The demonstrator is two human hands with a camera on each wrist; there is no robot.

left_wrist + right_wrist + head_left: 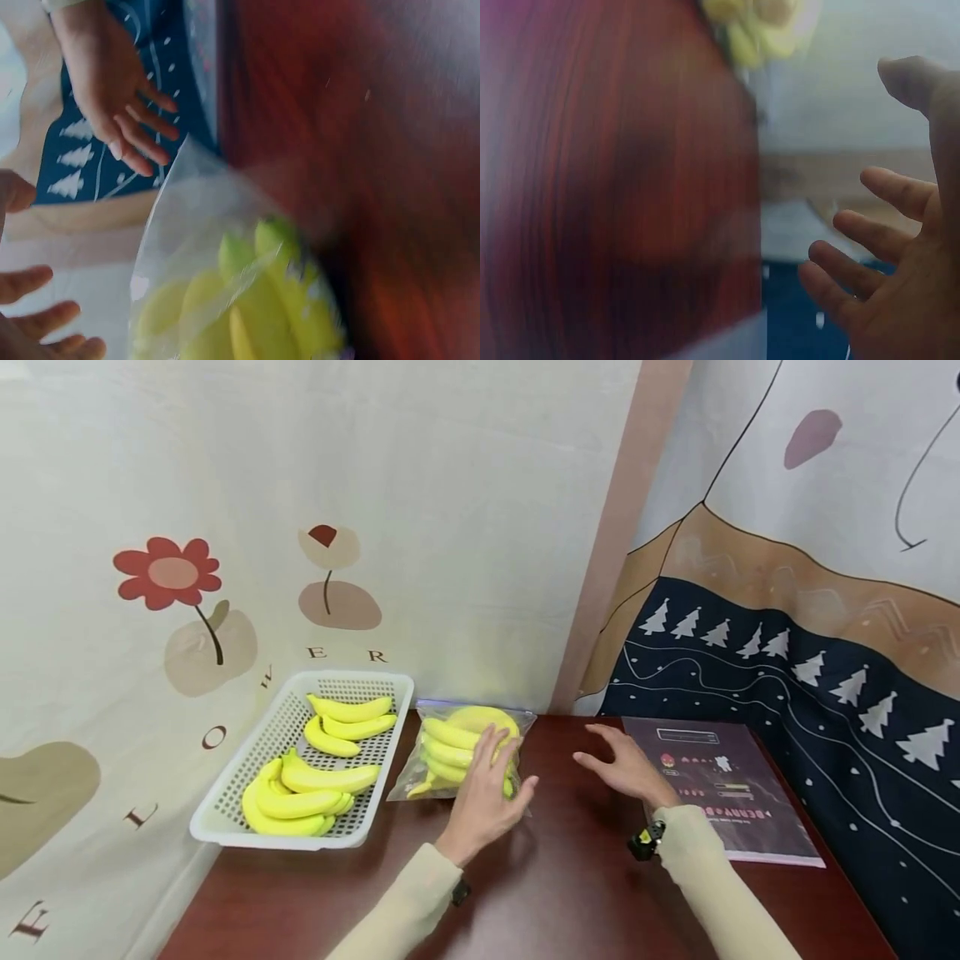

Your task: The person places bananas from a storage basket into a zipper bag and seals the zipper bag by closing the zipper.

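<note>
A clear zip bag (pixel 408 772) with a purple-blue closure strip lies on the table, and several yellow bananas (pixel 450 752) show through it. My left hand (pixel 486 797) is over the bag's right part, its fingers spread and hiding some of the fruit. In the left wrist view, those fingers (pixel 49 326) stand apart from the bag (pixel 191 187). To the right, my right hand (pixel 626 766) hovers above the table with nothing in it. The right wrist view shows its fingers (pixel 877 236) loosely extended and spread.
Left of the bag stands a white perforated basket (pixel 202 827) holding more bananas (pixel 300 806). A dark printed mat or sheet (pixel 720 785) lies at the table's right side. Printed curtains (pixel 480 527) hang behind the reddish-brown table (pixel 570 893).
</note>
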